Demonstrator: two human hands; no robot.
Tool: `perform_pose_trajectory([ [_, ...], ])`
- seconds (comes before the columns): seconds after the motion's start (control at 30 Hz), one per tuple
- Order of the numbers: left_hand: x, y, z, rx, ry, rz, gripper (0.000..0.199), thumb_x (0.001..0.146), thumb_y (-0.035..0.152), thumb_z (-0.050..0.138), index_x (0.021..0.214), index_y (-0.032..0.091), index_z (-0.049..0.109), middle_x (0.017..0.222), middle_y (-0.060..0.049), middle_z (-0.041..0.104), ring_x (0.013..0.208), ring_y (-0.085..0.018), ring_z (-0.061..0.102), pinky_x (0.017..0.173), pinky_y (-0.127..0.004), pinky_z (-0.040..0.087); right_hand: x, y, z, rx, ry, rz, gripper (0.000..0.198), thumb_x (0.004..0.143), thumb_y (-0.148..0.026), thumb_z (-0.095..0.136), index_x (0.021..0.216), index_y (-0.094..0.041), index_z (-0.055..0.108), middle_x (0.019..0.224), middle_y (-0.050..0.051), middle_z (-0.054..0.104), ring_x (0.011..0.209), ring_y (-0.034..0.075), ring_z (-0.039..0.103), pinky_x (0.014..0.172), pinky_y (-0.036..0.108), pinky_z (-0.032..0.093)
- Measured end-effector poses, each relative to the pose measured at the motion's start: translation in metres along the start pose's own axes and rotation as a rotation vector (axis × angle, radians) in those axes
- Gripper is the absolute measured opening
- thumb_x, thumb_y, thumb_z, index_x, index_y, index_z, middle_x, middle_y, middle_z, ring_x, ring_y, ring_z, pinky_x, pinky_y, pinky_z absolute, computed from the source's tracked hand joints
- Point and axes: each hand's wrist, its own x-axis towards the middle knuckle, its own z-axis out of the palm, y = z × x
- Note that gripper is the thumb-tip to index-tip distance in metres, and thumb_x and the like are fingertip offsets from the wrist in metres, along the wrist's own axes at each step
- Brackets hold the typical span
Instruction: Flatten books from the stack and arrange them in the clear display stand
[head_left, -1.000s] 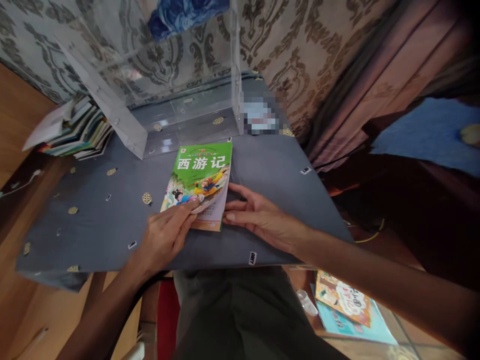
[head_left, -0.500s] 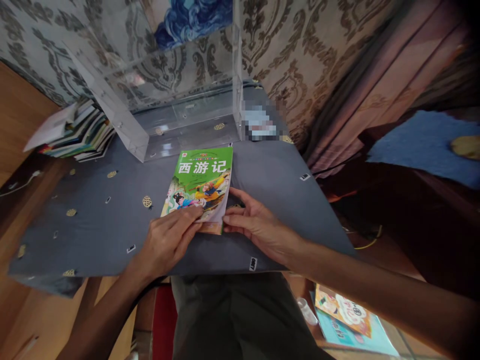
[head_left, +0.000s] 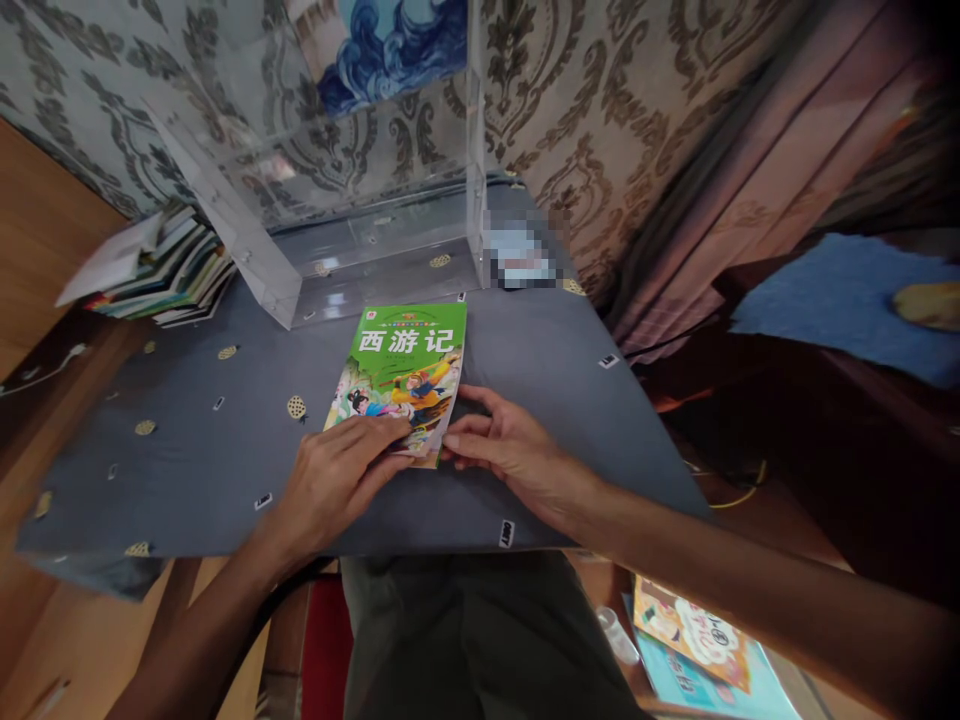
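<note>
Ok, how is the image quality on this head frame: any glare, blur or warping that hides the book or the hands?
Head view: the green book and both hands, left hand and right hand, read sharp; the clear acrylic box carries pale reflections; a pixelated patch masks something behind it; the edges bend and smear, worst at the curtain; the right side is dim.
</note>
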Motion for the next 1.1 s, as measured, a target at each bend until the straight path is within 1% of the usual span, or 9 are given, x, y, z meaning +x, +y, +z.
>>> perform_pose_trajectory([
  [0.1,0.002,0.0,-0.001,-0.015,0.01,-0.005,0.023,0.102,0.025,0.052,0.118,0.017,0.066,0.109,-0.009,0.078,0.097,-0.02,0.075,0.085,-0.035,0.061,-0.001,-0.001,-0.004,-0.121,-0.014,0.008,0.071,0.073,-0.018,0.073,0.137,-0.021,0.04,0.073,-0.006,0.065,0.067,0.014,0.063,0.057,0.025,0.049],
  [0.17,0.002,0.0,-0.001,-0.017,0.024,-0.012,0.023,0.103,0.025,0.051,0.115,0.016,0.068,0.105,-0.009,0.079,0.093,-0.019,0.076,0.084,-0.034,0.061,-0.002,-0.003,-0.009,-0.315,0.013,-0.056,0.074,0.076,-0.017,0.067,0.143,-0.02,0.036,0.07,-0.006,0.062,0.063,0.015,0.06,0.055,0.027,0.048],
  [0.3,0.003,0.001,0.002,-0.007,0.045,-0.015,0.022,0.103,0.025,0.05,0.108,0.015,0.069,0.097,-0.007,0.079,0.086,-0.018,0.075,0.079,-0.032,0.061,-0.005,-0.008,-0.018,-0.827,0.129,-0.481,0.055,0.083,-0.017,0.061,0.137,-0.024,0.051,0.087,0.001,0.067,0.077,0.018,0.064,0.077,0.036,0.055],
  [0.37,0.003,0.004,0.004,0.014,0.035,0.0,0.021,0.103,0.023,0.051,0.108,0.014,0.069,0.097,-0.007,0.079,0.085,-0.018,0.075,0.078,-0.032,0.061,-0.005,-0.009,-0.021,-0.967,0.056,-0.66,0.04,0.087,-0.017,0.057,0.125,-0.025,0.063,0.109,0.006,0.069,0.098,0.021,0.066,0.092,0.041,0.054],
  [0.47,0.002,0.008,0.007,0.083,0.014,0.045,0.019,0.101,0.019,0.052,0.11,0.013,0.067,0.1,-0.008,0.079,0.087,-0.019,0.074,0.078,-0.033,0.061,-0.003,-0.008,-0.023,-1.009,-0.109,-0.796,0.033,0.09,-0.014,0.049,0.115,-0.025,0.068,0.126,0.008,0.066,0.116,0.023,0.063,0.102,0.043,0.052],
  [0.63,-0.006,0.014,0.015,0.258,-0.013,0.125,0.018,0.099,0.022,0.057,0.113,0.015,0.067,0.108,-0.008,0.078,0.098,-0.022,0.073,0.085,-0.036,0.062,-0.002,-0.004,-0.027,-1.068,-0.241,-0.847,0.033,0.09,-0.011,0.045,0.107,-0.024,0.072,0.109,0.008,0.073,0.106,0.022,0.067,0.096,0.043,0.056],
  [0.77,-0.013,0.013,0.021,0.32,0.006,0.159,0.021,0.097,0.027,0.062,0.113,0.015,0.067,0.11,-0.008,0.077,0.101,-0.023,0.073,0.087,-0.038,0.062,-0.006,-0.003,-0.032,-1.195,-0.32,-0.909,0.033,0.09,-0.01,0.045,0.105,-0.023,0.072,0.108,0.009,0.073,0.103,0.022,0.067,0.097,0.043,0.055],
  [1.0,-0.015,0.011,0.02,0.247,-0.012,0.147,0.032,0.101,0.036,0.051,0.117,0.013,0.066,0.115,-0.012,0.075,0.104,-0.026,0.07,0.086,-0.042,0.062,-0.01,0.002,-0.031,-1.369,-0.411,-0.963,0.03,0.097,-0.011,0.044,0.107,-0.019,0.071,0.098,0.011,0.074,0.087,0.022,0.066,0.083,0.039,0.057],
  [1.1,-0.006,0.004,0.016,0.1,-0.017,0.099,0.024,0.102,0.029,0.05,0.113,0.015,0.067,0.109,-0.009,0.076,0.099,-0.022,0.07,0.086,-0.039,0.061,-0.008,-0.002,-0.028,-1.43,-0.391,-0.96,0.03,0.094,-0.008,0.045,0.1,-0.019,0.072,0.094,0.009,0.074,0.087,0.021,0.063,0.083,0.038,0.056],
])
